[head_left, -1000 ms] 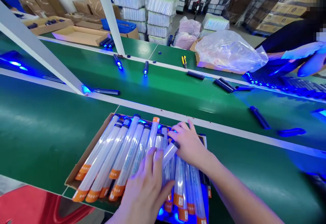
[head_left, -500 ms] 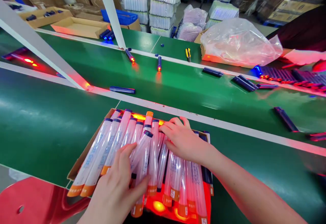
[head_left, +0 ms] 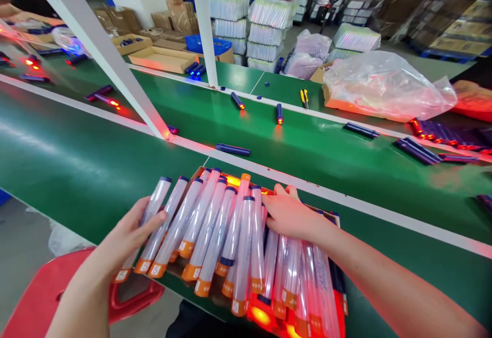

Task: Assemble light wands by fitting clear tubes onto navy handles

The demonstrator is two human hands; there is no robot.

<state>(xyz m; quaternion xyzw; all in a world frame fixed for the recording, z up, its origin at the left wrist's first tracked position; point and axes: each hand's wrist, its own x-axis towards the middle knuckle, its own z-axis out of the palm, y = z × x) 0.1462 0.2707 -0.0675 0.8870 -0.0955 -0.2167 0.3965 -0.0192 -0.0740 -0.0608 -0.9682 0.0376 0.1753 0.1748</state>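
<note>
Two-handed: gripping a capped tube (head_left: 157,196) in left hand (head_left: 128,231) beside grouped tubes (head_left: 245,256); curving right hand (head_left: 290,216) over them with indeterminable finger hold.

Missing tops of several tubes (head_left: 271,256), blocked by right hand (head_left: 290,214). Can't see middle of leftmost tube (head_left: 159,192), covered by left hand (head_left: 132,230). Can't read print on orange ends (head_left: 202,288), far too small. Missing near right corner of cardboard box (head_left: 198,174), cut by bottom edge. Cutting red stool (head_left: 36,292) short there too. Catching just part of co-worker's arm (head_left: 472,94), cropped at right edge.
</note>
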